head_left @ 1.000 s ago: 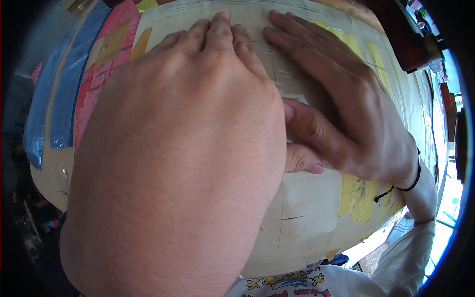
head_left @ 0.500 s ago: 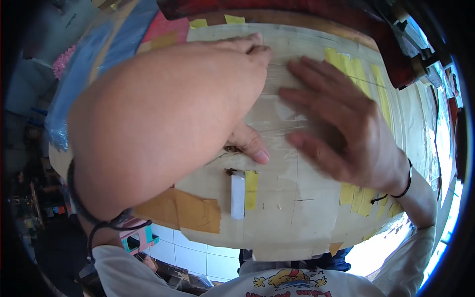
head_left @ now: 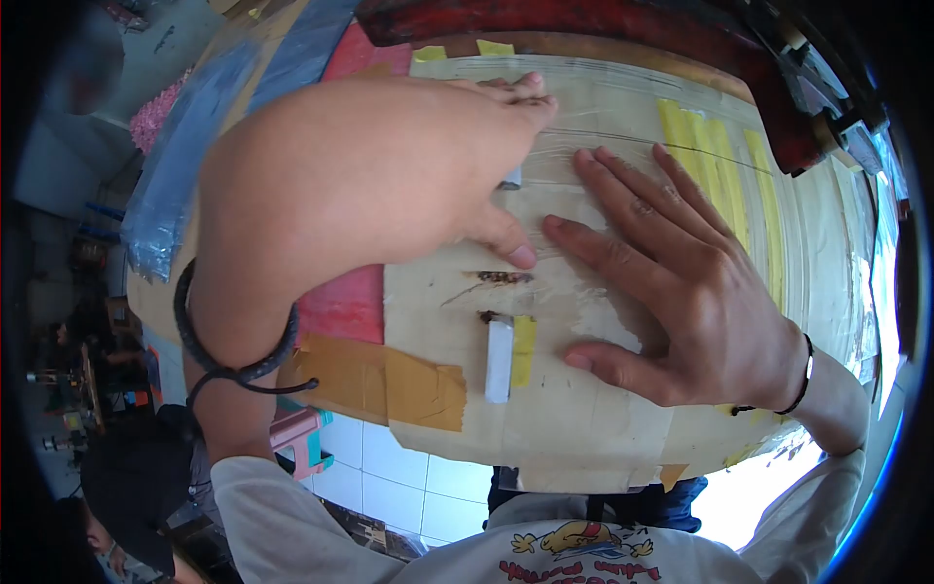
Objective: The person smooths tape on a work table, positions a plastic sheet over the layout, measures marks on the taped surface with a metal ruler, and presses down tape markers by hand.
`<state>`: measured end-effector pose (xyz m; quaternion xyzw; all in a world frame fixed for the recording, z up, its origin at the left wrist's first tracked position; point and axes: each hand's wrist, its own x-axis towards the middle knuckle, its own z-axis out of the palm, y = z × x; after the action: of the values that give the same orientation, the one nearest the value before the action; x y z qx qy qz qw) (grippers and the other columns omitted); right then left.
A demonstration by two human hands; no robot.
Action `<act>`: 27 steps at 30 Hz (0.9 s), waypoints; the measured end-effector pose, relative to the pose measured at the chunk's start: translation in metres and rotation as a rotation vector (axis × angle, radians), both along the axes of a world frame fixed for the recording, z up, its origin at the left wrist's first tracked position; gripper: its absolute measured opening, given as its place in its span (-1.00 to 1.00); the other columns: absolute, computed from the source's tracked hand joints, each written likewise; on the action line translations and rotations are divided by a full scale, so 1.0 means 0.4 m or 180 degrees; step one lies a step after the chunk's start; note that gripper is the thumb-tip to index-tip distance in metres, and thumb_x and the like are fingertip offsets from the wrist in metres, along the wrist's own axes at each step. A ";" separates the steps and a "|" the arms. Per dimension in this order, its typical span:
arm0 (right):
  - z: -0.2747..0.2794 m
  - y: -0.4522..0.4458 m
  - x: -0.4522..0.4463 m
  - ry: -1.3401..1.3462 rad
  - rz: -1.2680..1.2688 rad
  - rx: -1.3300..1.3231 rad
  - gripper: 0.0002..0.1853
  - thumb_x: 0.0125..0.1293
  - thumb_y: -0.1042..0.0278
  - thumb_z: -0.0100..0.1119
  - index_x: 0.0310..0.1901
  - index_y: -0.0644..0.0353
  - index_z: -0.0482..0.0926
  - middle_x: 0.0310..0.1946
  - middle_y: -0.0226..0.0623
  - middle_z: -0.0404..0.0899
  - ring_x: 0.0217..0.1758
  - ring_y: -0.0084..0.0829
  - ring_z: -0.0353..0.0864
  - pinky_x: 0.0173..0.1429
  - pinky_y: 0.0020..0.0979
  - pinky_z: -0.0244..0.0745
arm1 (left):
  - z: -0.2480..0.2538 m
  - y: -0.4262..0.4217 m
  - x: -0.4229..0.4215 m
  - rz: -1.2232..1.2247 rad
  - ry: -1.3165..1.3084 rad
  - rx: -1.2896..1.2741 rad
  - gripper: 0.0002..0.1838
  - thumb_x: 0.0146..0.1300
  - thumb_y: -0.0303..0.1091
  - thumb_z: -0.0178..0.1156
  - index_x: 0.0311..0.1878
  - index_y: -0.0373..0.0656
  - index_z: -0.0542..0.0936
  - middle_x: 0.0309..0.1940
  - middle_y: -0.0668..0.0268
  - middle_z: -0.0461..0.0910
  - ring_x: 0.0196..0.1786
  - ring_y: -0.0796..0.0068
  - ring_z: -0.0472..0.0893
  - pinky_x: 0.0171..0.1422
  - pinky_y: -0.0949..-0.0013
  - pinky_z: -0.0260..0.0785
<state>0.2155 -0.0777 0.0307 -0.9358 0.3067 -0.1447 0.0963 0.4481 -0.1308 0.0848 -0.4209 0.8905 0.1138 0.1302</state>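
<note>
My left hand (head_left: 482, 161) reaches across a tan, tape-covered board (head_left: 584, 438), its fingers together near the far side and its thumb spread toward me. Part of a small white-grey piece (head_left: 513, 179) peeks out beside its palm; the rest is hidden. My right hand (head_left: 671, 282) lies flat on the board with fingers spread, holding nothing. Below my left thumb is a dark, ragged slit (head_left: 504, 277). Nearer me, a white strip (head_left: 499, 360) sits beside a yellow tape strip (head_left: 524, 350). A thin dark line (head_left: 623, 135) crosses the board beyond my hands.
A dark red machine part (head_left: 584, 24) borders the far side. Yellow tape strips (head_left: 725, 175) line the right, brown tape (head_left: 389, 384) the near left, blue plastic (head_left: 161, 224) the far left. Another person (head_left: 136, 487) is at lower left, near a pink-and-teal stool (head_left: 304, 443).
My right hand has settled from a blurred motion into lying flat, slightly lower. My left thumb sits farther from the slit, which shows more. The whole view has shifted slightly.
</note>
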 end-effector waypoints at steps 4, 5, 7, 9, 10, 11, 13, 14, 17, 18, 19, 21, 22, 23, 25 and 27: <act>0.006 0.010 0.009 0.0196 -0.0045 -0.0032 -0.23 0.19 -0.16 0.33 0.34 0.18 0.51 0.45 0.28 0.24 0.55 0.18 0.21 0.62 0.18 -0.07 | -0.012 0.012 0.003 -0.0033 0.0050 -0.0231 0.08 0.15 0.13 0.38 0.54 -0.36 0.13 0.58 0.04 0.11 0.61 0.24 0.15 0.61 0.25 0.10; 0.005 0.013 0.011 0.0210 -0.0060 -0.0020 -0.23 0.21 -0.16 0.31 0.36 0.17 0.49 0.46 0.29 0.22 0.55 0.19 0.20 0.62 0.18 -0.07 | -0.011 0.016 0.001 0.0016 0.0043 -0.0239 0.08 0.15 0.15 0.37 0.54 -0.36 0.14 0.58 0.05 0.11 0.61 0.25 0.15 0.61 0.25 0.11; 0.005 0.016 0.013 0.0239 -0.0083 -0.0041 -0.23 0.23 -0.15 0.30 0.38 0.16 0.47 0.46 0.29 0.20 0.56 0.19 0.18 0.62 0.17 -0.07 | -0.022 0.020 0.001 -0.0054 -0.0028 -0.0407 0.10 0.13 0.18 0.37 0.54 -0.35 0.14 0.58 0.08 0.11 0.59 0.24 0.18 0.60 0.23 0.14; 0.001 0.019 0.013 0.0221 -0.0103 -0.0054 -0.23 0.23 -0.14 0.29 0.38 0.17 0.46 0.46 0.29 0.20 0.56 0.20 0.17 0.62 0.17 -0.06 | -0.028 0.023 -0.001 -0.0094 -0.0077 -0.0488 0.11 0.13 0.20 0.37 0.55 -0.34 0.13 0.58 0.09 0.11 0.58 0.21 0.20 0.58 0.22 0.17; -0.001 0.019 0.012 0.0198 -0.0103 -0.0059 -0.23 0.23 -0.15 0.30 0.38 0.18 0.47 0.46 0.30 0.20 0.56 0.19 0.18 0.62 0.17 -0.05 | -0.028 0.024 -0.001 -0.0088 -0.0081 -0.0486 0.11 0.13 0.20 0.37 0.55 -0.34 0.13 0.58 0.10 0.12 0.58 0.20 0.21 0.57 0.22 0.18; -0.001 0.018 0.012 0.0181 -0.0102 -0.0068 -0.23 0.23 -0.15 0.30 0.37 0.19 0.47 0.46 0.30 0.21 0.56 0.19 0.18 0.62 0.16 -0.04 | -0.028 0.025 -0.001 -0.0082 -0.0079 -0.0489 0.11 0.13 0.20 0.37 0.55 -0.33 0.12 0.58 0.10 0.12 0.57 0.18 0.22 0.56 0.21 0.20; -0.001 0.017 0.015 0.0011 -0.0102 -0.0074 -0.25 0.21 -0.10 0.35 0.33 0.22 0.50 0.42 0.27 0.27 0.53 0.17 0.24 0.59 0.16 0.03 | -0.025 0.028 0.003 -0.0056 -0.0077 -0.0527 0.11 0.13 0.19 0.37 0.56 -0.33 0.11 0.58 0.09 0.12 0.56 0.17 0.24 0.55 0.21 0.21; 0.000 0.019 0.015 -0.0065 -0.0108 -0.0079 -0.27 0.20 -0.08 0.37 0.30 0.24 0.52 0.41 0.25 0.30 0.52 0.16 0.27 0.58 0.15 0.07 | -0.024 0.031 0.003 -0.0049 -0.0067 -0.0548 0.11 0.14 0.18 0.37 0.56 -0.33 0.11 0.58 0.09 0.12 0.55 0.16 0.25 0.54 0.21 0.22; -0.004 0.028 0.012 -0.0249 -0.0076 -0.0072 -0.34 0.16 0.03 0.43 0.21 0.29 0.58 0.33 0.17 0.43 0.46 0.11 0.37 0.53 0.11 0.22 | -0.026 0.034 0.002 -0.0108 0.0019 -0.0595 0.08 0.15 0.10 0.38 0.55 -0.33 0.11 0.58 0.09 0.12 0.55 0.17 0.25 0.54 0.20 0.23; -0.002 0.031 0.016 -0.0356 -0.0092 -0.0151 -0.41 0.15 0.09 0.45 0.15 0.29 0.62 0.27 0.10 0.51 0.41 0.08 0.45 0.48 0.07 0.32 | -0.027 0.036 0.002 -0.0111 0.0051 -0.0579 0.07 0.15 0.07 0.39 0.55 -0.34 0.11 0.58 0.08 0.11 0.55 0.16 0.25 0.54 0.20 0.24; -0.003 0.030 0.016 -0.0370 -0.0081 -0.0148 -0.41 0.16 0.09 0.45 0.14 0.29 0.62 0.27 0.10 0.52 0.40 0.08 0.45 0.48 0.07 0.33 | -0.028 0.037 0.004 -0.0115 0.0082 -0.0559 0.06 0.15 0.04 0.40 0.55 -0.35 0.12 0.58 0.07 0.10 0.55 0.15 0.25 0.54 0.20 0.24; -0.011 0.028 0.014 -0.0412 -0.0058 -0.0132 -0.42 0.16 0.09 0.44 0.14 0.29 0.62 0.26 0.10 0.52 0.40 0.07 0.46 0.48 0.06 0.34 | -0.028 0.043 -0.002 -0.0105 0.0080 -0.0523 0.04 0.15 0.00 0.40 0.54 -0.36 0.12 0.58 0.06 0.09 0.54 0.14 0.25 0.54 0.20 0.25; -0.013 0.029 0.014 -0.0434 -0.0063 -0.0140 -0.43 0.16 0.09 0.44 0.14 0.29 0.62 0.26 0.09 0.52 0.39 0.07 0.47 0.48 0.06 0.34 | -0.022 0.049 -0.007 -0.0087 0.0050 -0.0510 0.02 0.15 -0.02 0.40 0.53 -0.36 0.13 0.58 0.06 0.09 0.54 0.13 0.25 0.53 0.19 0.25; -0.014 0.029 0.015 -0.0456 -0.0064 -0.0149 -0.43 0.17 0.09 0.44 0.14 0.29 0.63 0.25 0.09 0.53 0.39 0.06 0.47 0.48 0.05 0.35 | -0.017 0.052 -0.011 -0.0067 0.0021 -0.0498 0.01 0.16 -0.04 0.40 0.53 -0.37 0.13 0.58 0.06 0.09 0.53 0.13 0.26 0.53 0.19 0.26; -0.015 0.029 0.016 -0.0481 -0.0064 -0.0155 -0.43 0.17 0.09 0.43 0.13 0.28 0.63 0.25 0.09 0.54 0.38 0.05 0.48 0.47 0.05 0.35 | -0.012 0.050 -0.015 0.0000 0.0000 -0.0436 -0.01 0.15 -0.07 0.40 0.52 -0.37 0.16 0.58 0.06 0.09 0.52 0.12 0.28 0.52 0.18 0.27; -0.015 0.028 0.015 -0.0489 -0.0054 -0.0146 -0.44 0.17 0.10 0.43 0.14 0.27 0.63 0.24 0.09 0.54 0.38 0.05 0.48 0.47 0.05 0.36 | -0.008 0.049 -0.020 -0.0081 0.0010 -0.0451 -0.04 0.15 -0.12 0.41 0.50 -0.38 0.18 0.57 0.07 0.10 0.50 0.10 0.30 0.50 0.18 0.29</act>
<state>0.2215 -0.0664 0.0246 -0.9213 0.3029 -0.2239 0.0969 0.4402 -0.1112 0.0815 -0.4175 0.9018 0.0495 0.1002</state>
